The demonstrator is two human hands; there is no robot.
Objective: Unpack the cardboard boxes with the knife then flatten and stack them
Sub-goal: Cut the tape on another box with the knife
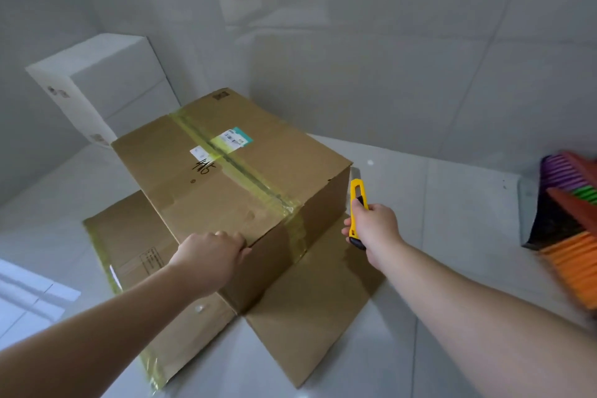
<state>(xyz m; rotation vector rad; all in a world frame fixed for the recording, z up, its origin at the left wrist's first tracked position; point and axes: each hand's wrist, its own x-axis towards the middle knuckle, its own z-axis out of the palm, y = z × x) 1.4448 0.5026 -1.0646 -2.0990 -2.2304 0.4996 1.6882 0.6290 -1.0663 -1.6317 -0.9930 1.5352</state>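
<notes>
Left hand [211, 254] clamped over the near top edge of the taped box [226, 171] to steady it atop flattened cardboard [310, 310] on the floor, right hand [371, 226] fisted round the knife [358, 207], poised beside the box for the tape.

white box [106, 81], coloured plastic stack [571, 236], tiled floor [452, 203]
</notes>
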